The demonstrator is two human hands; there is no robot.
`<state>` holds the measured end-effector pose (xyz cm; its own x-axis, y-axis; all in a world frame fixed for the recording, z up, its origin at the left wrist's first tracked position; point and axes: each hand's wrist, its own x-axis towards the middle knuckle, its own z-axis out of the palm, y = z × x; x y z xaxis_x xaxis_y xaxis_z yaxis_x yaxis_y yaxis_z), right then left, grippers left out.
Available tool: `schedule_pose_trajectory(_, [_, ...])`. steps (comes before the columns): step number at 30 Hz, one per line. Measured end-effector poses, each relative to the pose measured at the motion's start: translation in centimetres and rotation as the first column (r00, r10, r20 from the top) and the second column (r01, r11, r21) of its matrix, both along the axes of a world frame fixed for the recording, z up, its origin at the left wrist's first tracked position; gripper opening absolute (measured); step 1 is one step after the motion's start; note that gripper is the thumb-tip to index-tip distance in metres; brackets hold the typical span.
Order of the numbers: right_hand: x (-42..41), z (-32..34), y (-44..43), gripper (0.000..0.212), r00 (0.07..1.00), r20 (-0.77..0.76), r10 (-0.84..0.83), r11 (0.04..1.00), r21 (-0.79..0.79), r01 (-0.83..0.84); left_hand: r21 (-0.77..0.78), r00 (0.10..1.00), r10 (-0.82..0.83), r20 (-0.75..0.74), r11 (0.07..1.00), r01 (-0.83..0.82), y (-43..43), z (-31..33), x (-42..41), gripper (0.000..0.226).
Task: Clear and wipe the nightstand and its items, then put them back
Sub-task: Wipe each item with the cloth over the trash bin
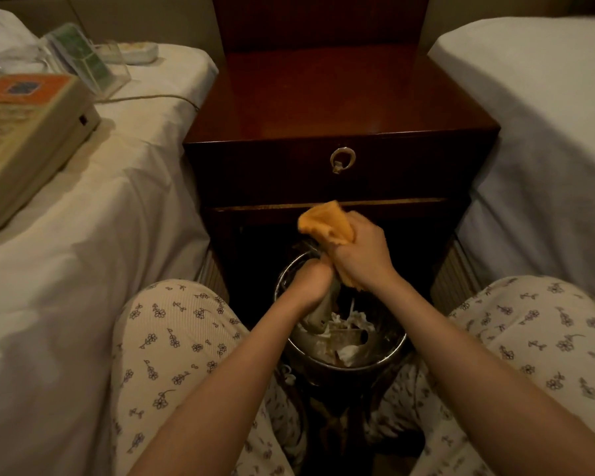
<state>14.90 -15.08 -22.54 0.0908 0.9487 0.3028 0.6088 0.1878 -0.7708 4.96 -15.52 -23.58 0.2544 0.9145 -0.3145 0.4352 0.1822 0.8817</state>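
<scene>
The dark wooden nightstand [340, 97] stands between two beds with nothing on its top. In front of its lower shelf, my left hand [310, 280] grips a beige telephone handset [318, 319], held upright over a waste bin. My right hand [364, 252] grips an orange cloth [327, 225] bunched round the handset's upper end. The beige telephone base [24, 132] lies on the left bed, with a clear card stand [83, 60] and a small white object [138, 51] behind it.
A round metal waste bin [385, 355] with crumpled paper inside sits on the floor between my knees. The nightstand drawer has a ring pull [342, 159] and is closed. A thin cord [152, 97] runs across the left bed [83, 252]. The right bed [547, 115] holds nothing.
</scene>
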Motion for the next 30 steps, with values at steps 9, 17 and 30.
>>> schedule_pose_trajectory(9, [0.7, 0.7, 0.8, 0.014, 0.913, -0.277, -0.301, 0.945, -0.214, 0.247, -0.043, 0.999, -0.026, 0.045, 0.999, 0.028, -0.1, 0.0, 0.6, 0.061])
schedule_pose_trajectory(17, [2.5, 0.1, 1.7, 0.033, 0.504, -0.675, -0.539, 0.787, -0.617, 0.014, -0.101, 0.986, -0.043, 0.163, 0.993, 0.06, 0.5, 0.5, -0.2, 0.058])
schedule_pose_trajectory(30, [0.7, -1.3, 1.0, 0.023, 0.465, -0.696, -0.547, 0.816, -0.567, 0.111, -0.084, 0.935, 0.025, 0.355, 0.996, 0.005, 0.4, 0.0, 0.4, 0.049])
